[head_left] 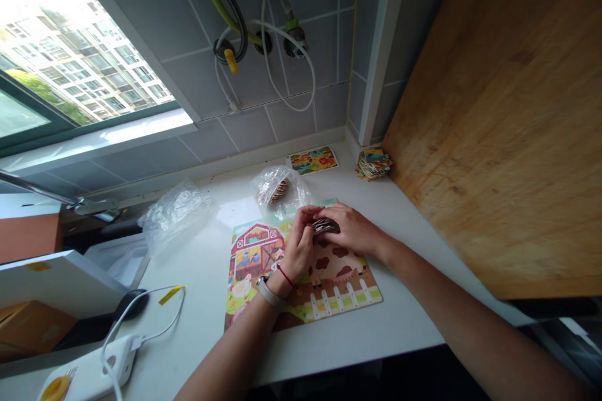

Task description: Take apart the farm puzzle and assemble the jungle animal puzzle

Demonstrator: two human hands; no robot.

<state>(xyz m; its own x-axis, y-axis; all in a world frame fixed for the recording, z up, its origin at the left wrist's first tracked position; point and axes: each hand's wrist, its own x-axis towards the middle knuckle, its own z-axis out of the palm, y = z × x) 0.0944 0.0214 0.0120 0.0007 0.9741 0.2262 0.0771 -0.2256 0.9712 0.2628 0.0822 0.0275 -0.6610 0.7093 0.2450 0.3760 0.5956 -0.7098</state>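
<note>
Both my hands meet around a stack of jigsaw puzzle pieces (325, 225), seen edge-on. My left hand (302, 235), with a watch and a red string at the wrist, has its fingers closed on the left end of the stack. From the right, my right hand (350, 229) curls over the same stack. Beneath them lies a farm picture board (251, 291) with a red barn, a spotted cow and a white fence. Just behind the hands sits a clear plastic bag (294, 183) with another stack of pieces (279, 191) in it.
An animal picture card (313, 160) lies by the wall, with a pile of puzzle pieces (374, 164) to its right beside a wooden panel (498, 125). A crumpled plastic bag (176, 213) is at left. A white corded device (91, 369) sits front left; boxes (32, 326) stand behind it.
</note>
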